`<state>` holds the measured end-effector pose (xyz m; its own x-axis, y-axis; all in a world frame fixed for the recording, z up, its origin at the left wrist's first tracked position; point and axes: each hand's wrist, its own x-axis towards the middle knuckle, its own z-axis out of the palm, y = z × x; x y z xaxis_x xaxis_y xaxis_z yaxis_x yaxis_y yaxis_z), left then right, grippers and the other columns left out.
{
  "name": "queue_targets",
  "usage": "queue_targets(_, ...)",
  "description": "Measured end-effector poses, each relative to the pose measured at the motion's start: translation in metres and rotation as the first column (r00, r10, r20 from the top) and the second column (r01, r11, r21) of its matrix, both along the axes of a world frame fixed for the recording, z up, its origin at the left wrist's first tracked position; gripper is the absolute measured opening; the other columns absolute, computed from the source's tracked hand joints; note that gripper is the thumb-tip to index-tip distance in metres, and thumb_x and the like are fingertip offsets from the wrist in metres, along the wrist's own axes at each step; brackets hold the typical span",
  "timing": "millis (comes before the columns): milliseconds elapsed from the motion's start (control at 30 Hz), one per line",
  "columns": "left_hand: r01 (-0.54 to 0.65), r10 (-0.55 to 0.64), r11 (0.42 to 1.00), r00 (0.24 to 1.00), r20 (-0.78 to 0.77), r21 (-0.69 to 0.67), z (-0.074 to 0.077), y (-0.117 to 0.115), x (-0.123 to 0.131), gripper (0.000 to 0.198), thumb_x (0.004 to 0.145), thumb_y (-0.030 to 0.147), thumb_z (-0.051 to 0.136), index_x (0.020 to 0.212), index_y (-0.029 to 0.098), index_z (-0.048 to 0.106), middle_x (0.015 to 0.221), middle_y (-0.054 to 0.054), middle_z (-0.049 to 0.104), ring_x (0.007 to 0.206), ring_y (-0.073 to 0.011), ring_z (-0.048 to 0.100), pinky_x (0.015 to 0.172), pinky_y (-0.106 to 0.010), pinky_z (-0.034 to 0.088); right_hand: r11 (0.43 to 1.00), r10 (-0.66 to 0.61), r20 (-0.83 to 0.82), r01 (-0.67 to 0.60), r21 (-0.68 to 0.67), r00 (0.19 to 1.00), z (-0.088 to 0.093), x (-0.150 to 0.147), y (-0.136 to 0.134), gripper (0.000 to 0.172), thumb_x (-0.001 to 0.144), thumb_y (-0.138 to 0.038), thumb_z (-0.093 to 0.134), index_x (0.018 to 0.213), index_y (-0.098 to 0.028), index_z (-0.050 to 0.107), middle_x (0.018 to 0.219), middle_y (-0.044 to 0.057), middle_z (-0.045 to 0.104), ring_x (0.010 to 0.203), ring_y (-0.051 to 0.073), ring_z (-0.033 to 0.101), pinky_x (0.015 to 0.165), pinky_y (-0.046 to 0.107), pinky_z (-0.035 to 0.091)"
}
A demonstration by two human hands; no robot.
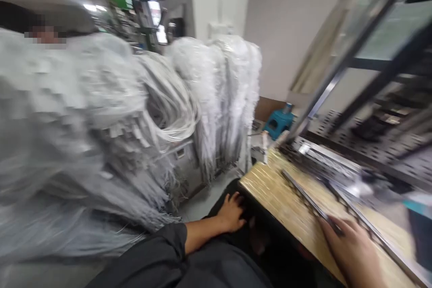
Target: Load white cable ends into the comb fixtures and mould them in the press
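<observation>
Both empty: L hand flat on lap; R hand flat on bench, touching strip.

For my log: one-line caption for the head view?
Left hand beside the bench, right hand on its wooden top, white cable bundles left.

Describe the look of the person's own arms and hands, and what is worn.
Both are bare, ungloved. The left hand comes out of a dark grey sleeve pushed up the forearm. The right hand shows no sleeve in view.
</observation>
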<state>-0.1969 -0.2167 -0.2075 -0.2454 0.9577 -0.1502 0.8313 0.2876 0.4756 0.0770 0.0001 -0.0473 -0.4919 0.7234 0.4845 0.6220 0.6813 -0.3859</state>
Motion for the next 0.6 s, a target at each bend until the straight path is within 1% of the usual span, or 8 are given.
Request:
queue_targets(100,-0.011,0.003,0.996,0.996,-0.091,-0.085,0.011,-0.004,0.012,0.057,0.089,0.047,0.063,0.142,0.026,0.062,0.166,-0.012,0.034,0.157,-0.0353,0.015,0.125,-0.061,0.012,0.993,-0.015,0.082,0.025,-0.116,0.997,0.006,0.008,-0.019,0.029,0.092,-0.044,0.057,0.078,-0.029,0.077,0.085,0.012,0.066,0.079,0.025,0.062,0.075,0.042,0.049)
queue_targets(133,-0.012,-0.005,0.994,0.988,-0.152,-0.107,0.011,-0.004,0.015,0.054,0.091,0.045,0.061,0.142,0.027,0.062,0.166,-0.01,0.034,0.158,-0.0335,0.015,0.125,-0.057,0.015,0.988,-0.006,0.099,0.022,-0.156,0.995,0.009,0.006,-0.022,0.027,0.094,-0.038,0.057,0.083,-0.025,0.078,0.088,0.014,0.066,0.084,0.024,0.062,0.079,0.039,0.049)
queue_targets(167,-0.021,-0.002,0.995,0.974,-0.228,-0.1,0.008,-0.004,0.016,0.05,0.094,0.042,0.058,0.142,0.027,0.062,0.166,-0.009,0.035,0.157,-0.0321,0.017,0.125,-0.055,0.018,0.986,-0.024,0.106,0.041,-0.162,0.994,0.012,0.003,-0.022,0.023,0.093,-0.033,0.06,0.085,-0.023,0.078,0.087,0.012,0.066,0.086,0.022,0.063,0.08,0.036,0.049)
queue_targets(233,-0.02,-0.013,0.996,0.933,-0.359,-0.088,-0.002,0.0,0.016,0.045,0.098,0.038,0.052,0.141,0.028,0.063,0.164,-0.007,0.039,0.156,-0.0307,0.021,0.122,-0.053,0.024,0.982,-0.078,0.121,0.097,-0.161,0.99,0.012,0.003,-0.017,0.014,0.091,-0.029,0.066,0.091,-0.023,0.078,0.09,0.008,0.067,0.087,0.018,0.063,0.081,0.029,0.048)
queue_targets(333,0.028,-0.063,0.996,0.875,-0.479,-0.08,-0.024,0.004,0.016,0.041,0.101,0.04,0.048,0.139,0.034,0.064,0.162,-0.002,0.042,0.155,-0.0274,0.024,0.119,-0.05,0.029,0.98,-0.121,0.135,0.14,-0.14,0.983,0.006,0.01,-0.014,0.012,0.091,-0.031,0.07,0.093,-0.023,0.078,0.093,0.004,0.068,0.09,0.016,0.063,0.083,0.026,0.047)
queue_targets(467,0.047,-0.084,0.996,0.744,-0.663,-0.074,-0.046,0.003,0.016,0.039,0.098,0.041,0.053,0.135,0.044,0.064,0.158,0.003,0.049,0.153,-0.0243,0.03,0.111,-0.044,0.034,0.983,-0.133,0.163,0.151,-0.101,0.978,-0.003,0.018,-0.019,0.018,0.091,-0.04,0.071,0.096,-0.025,0.079,0.092,0.003,0.068,0.09,0.016,0.063,0.082,0.026,0.046)
queue_targets(533,0.047,-0.077,0.997,0.676,-0.733,-0.061,-0.052,0.003,0.015,0.039,0.094,0.044,0.058,0.132,0.05,0.065,0.155,0.006,0.052,0.152,-0.0253,0.033,0.106,-0.044,0.036,0.985,-0.131,0.182,0.149,-0.088,0.975,-0.007,0.019,-0.018,0.022,0.092,-0.046,0.069,0.096,-0.027,0.08,0.09,0.002,0.068,0.091,0.016,0.063,0.082,0.026,0.045)
queue_targets(600,0.059,-0.081,0.997,0.634,-0.769,-0.055,-0.055,0.005,0.014,0.039,0.092,0.045,0.061,0.129,0.052,0.066,0.153,0.007,0.055,0.15,-0.0257,0.036,0.102,-0.044,0.037,0.987,-0.128,0.194,0.144,-0.072,0.973,-0.012,0.019,-0.014,0.027,0.092,-0.052,0.067,0.1,-0.028,0.079,0.092,0.002,0.069,0.092,0.017,0.062,0.083,0.027,0.044)
